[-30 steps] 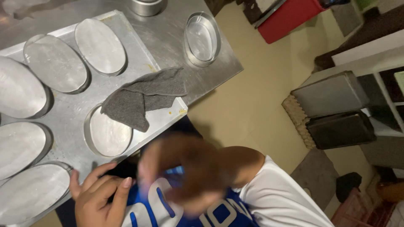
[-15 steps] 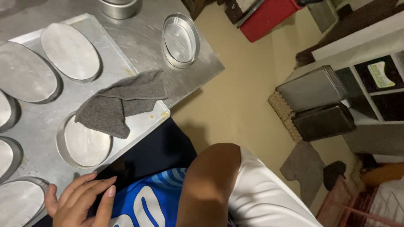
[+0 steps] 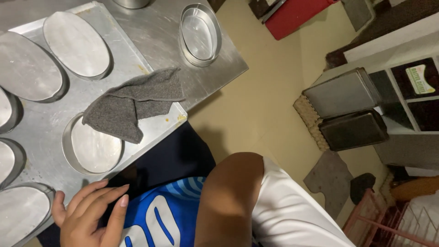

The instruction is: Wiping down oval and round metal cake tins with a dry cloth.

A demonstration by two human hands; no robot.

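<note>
The left hand (image 3: 91,215) rests at the tray (image 3: 45,132) edge, fingers pressed together and holding nothing. The right hand is hidden, so its fingers cannot be told. Seven oval pans show, perhaps more off-frame, and one grey cloth (image 3: 132,103).

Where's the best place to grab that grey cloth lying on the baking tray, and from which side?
Probably pinch the grey cloth at its raised fold in the middle, coming straight down from above. It lies crumpled and partly over an oval tin on the tray, so its flat edges offer little to catch. The left hand is nearest.
</note>
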